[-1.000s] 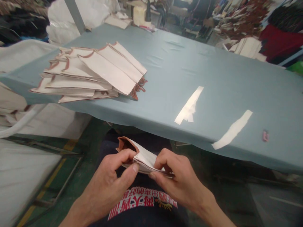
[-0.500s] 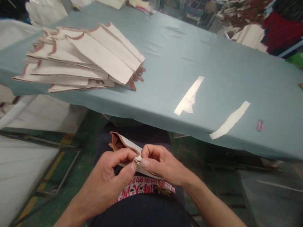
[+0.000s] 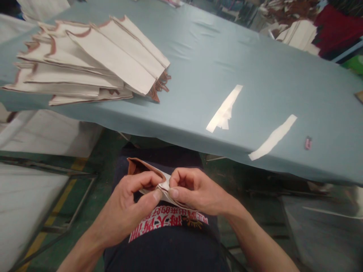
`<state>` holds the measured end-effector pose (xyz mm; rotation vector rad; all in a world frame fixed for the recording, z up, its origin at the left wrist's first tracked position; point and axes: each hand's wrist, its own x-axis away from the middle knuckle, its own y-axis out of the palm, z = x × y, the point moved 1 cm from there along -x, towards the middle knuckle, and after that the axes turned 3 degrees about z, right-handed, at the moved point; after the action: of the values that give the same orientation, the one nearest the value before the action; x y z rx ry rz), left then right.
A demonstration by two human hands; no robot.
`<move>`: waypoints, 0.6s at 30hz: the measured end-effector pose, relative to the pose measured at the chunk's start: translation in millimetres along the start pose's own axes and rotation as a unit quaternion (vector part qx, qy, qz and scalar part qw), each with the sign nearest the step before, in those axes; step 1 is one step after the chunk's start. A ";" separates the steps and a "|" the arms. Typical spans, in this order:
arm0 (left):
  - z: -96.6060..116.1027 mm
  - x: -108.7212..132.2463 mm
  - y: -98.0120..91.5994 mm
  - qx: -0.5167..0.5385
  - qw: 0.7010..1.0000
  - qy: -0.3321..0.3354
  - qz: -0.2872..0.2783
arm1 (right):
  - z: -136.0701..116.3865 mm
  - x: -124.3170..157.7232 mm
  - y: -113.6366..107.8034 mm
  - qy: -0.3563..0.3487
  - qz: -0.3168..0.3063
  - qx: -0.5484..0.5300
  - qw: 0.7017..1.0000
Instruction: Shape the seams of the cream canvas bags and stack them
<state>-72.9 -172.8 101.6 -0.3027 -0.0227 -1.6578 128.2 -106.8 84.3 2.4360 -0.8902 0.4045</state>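
Over my lap, both hands pinch one folded cream fabric piece with brown trim (image 3: pixel 138 168). My left hand (image 3: pixel 129 207) grips it from the left with thumb and forefinger closed. My right hand (image 3: pixel 195 190) pinches the same edge from the right, fingers curled. The two thumbs nearly touch at the fold. Most of the piece is hidden between the hands. A stack of like cream pieces with brown edging (image 3: pixel 85 64) lies on the blue-grey table (image 3: pixel 255 75) at the upper left.
Two pale fabric strips (image 3: pixel 225 109) (image 3: pixel 273 138) lie near the table's front edge, with a small pink tag (image 3: pixel 307 142) to their right. White sacks (image 3: pixel 25 196) stand to my left on the green floor. Cloth heaps fill the far right background.
My right hand has slid left along the piece until its thumb meets my left thumb. The view has tilted downward, so the table and stack sit higher in the frame.
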 end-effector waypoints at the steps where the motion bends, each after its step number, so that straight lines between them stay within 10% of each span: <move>1: 1.0 -0.5 -0.2 -0.005 1.000 -0.001 0.000 | -0.6 0.5 -0.6 -0.005 -0.001 0.003 1.000; 18: 8.7 -6.4 11.0 -0.047 0.997 -0.022 0.050 | -25.6 5.4 0.9 -0.077 0.097 0.250 0.960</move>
<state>-60.1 -166.1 106.9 -0.4049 0.0363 -1.5560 129.1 -95.9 108.1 2.8790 -1.2210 0.5736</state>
